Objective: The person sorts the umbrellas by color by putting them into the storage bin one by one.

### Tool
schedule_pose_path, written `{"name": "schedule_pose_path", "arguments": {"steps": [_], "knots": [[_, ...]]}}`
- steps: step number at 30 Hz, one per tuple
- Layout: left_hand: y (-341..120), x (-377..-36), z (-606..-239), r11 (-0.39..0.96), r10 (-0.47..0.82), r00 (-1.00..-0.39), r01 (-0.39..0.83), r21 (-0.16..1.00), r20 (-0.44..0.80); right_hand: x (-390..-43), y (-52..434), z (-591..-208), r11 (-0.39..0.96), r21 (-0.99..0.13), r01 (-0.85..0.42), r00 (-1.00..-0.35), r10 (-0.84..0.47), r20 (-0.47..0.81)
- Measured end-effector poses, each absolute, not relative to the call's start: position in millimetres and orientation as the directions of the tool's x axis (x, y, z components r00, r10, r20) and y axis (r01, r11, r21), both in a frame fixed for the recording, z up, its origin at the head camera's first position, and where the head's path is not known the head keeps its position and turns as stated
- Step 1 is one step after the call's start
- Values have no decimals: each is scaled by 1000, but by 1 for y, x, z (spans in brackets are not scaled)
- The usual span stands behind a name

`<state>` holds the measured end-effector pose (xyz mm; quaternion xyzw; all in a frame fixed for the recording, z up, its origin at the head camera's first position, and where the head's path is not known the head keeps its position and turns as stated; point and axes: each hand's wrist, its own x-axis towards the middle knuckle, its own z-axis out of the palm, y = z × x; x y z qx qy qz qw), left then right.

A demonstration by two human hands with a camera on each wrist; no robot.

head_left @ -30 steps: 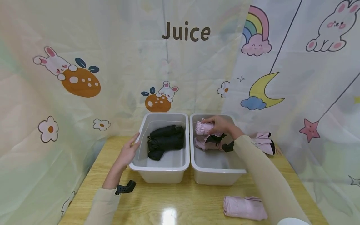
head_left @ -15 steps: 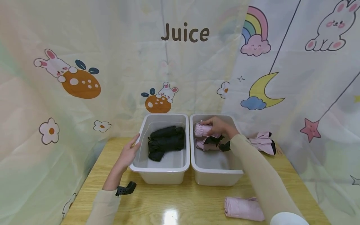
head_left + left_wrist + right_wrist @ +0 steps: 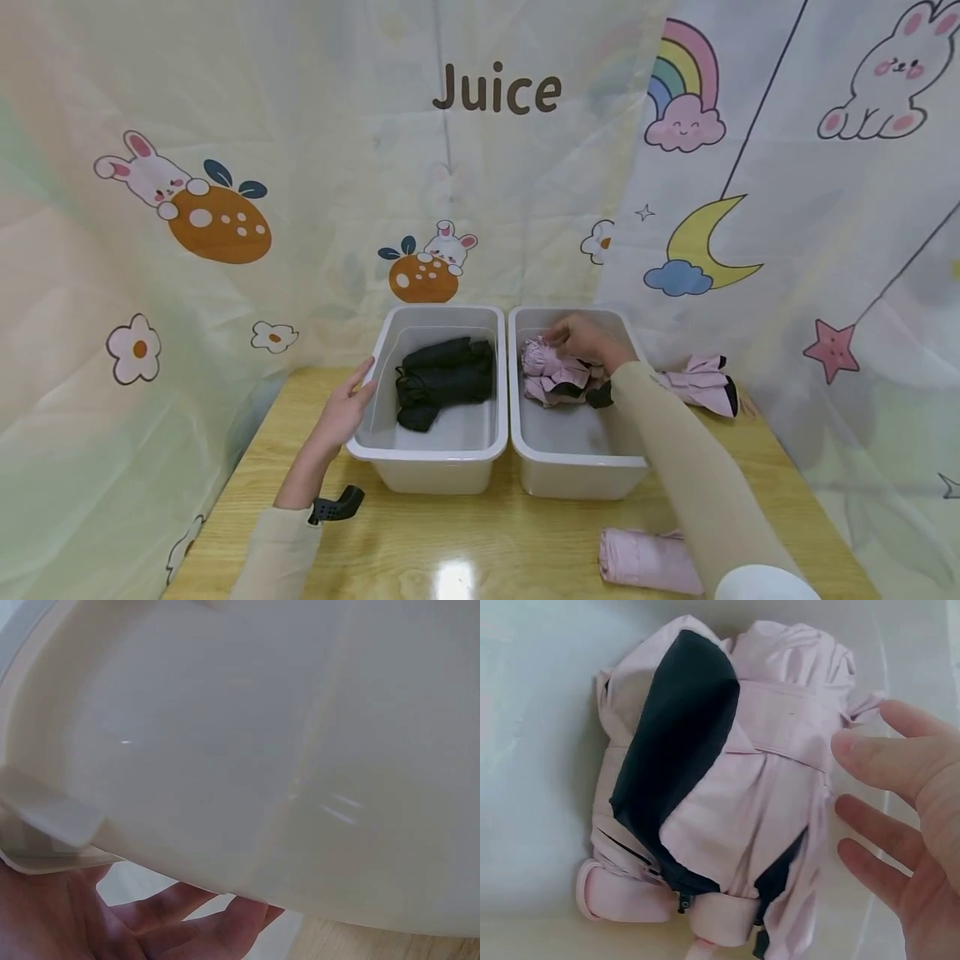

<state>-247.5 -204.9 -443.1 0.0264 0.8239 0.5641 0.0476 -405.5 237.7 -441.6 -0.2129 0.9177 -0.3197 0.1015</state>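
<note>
The pink bundle (image 3: 542,360) lies in the far left part of the right bin (image 3: 581,479), just below and right of the frame's centre. I judge it soft and loosely packed: its dark flap (image 3: 679,720) could catch a finger if I pull away carelessly, and the folds could spring loose. My right hand (image 3: 585,337) has released it, fingers spread just beside it in the right wrist view; the forearm slants in from the lower right, over the bin's right rim.

At centre-left, my left hand (image 3: 345,410) rests relaxed against the edge of the left bin (image 3: 431,477), grasping nothing, its arm rising from the lower left. Pressing too hard there could shove both bins along the desk (image 3: 375,550). At lower right, my sleeve overlaps the pink roll (image 3: 641,558); a low return might knock it.
</note>
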Motion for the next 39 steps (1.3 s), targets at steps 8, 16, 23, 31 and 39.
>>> {"name": "schedule_pose_path", "arguments": {"steps": [8,16,23,31,39], "knots": [[-206,-250,-446,367,95,-994,-18,930,-57,-400,242,-422,709,-658,-253,-908,-408,-90],[-196,-236,-421,345,113,-990,-45,937,-89,-385,263,-389,706,-567,-425,-845,-534,-32],[-193,-231,-413,362,117,-990,-30,932,-78,-354,296,-359,704,-532,-471,-851,-520,65],[-203,-241,-426,365,110,-992,-11,931,-55,-340,349,-367,734,-547,-403,-912,-374,171],[-208,-253,-448,375,101,-994,11,927,-29,-335,403,-406,780,-562,-276,-961,-245,131]]}}
